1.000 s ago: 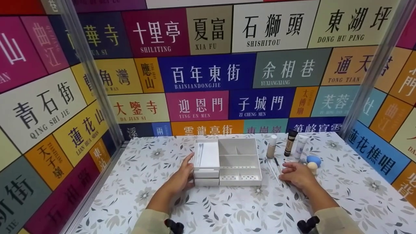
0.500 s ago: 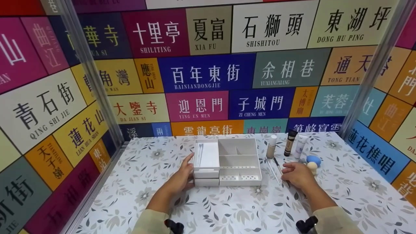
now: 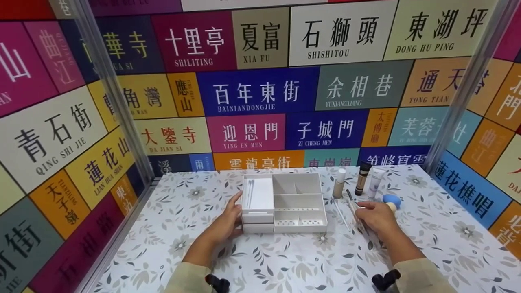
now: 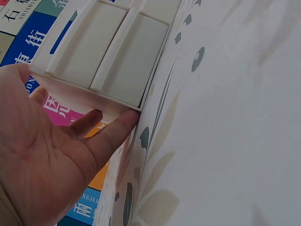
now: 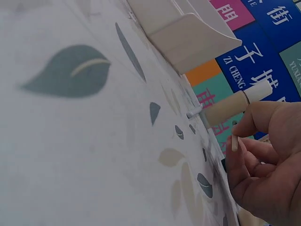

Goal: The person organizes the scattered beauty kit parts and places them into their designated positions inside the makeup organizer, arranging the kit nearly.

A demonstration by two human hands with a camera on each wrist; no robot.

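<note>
A white desk organizer with drawers and divided compartments stands in the middle of the table. My left hand touches its left side with extended fingers; in the left wrist view the fingertips are at the lower edge of its side wall, near two drawer fronts. Between thumb and index finger my right hand pinches a slim stick with a dark upper end. Only the stick's pale lower end shows in the right wrist view. A thin white stick lies just left of it.
Behind the right hand stand a white-capped beige bottle, a black-and-gold tube and a white tube. A blue sponge and a partly hidden beige one lie beside it. Thin white sticks rest on the organizer's left top.
The right hand has shifted slightly right, and the dark-ended stick has moved with it, away from the white stick. More of the beige sponge is covered. The left hand stays in place.
</note>
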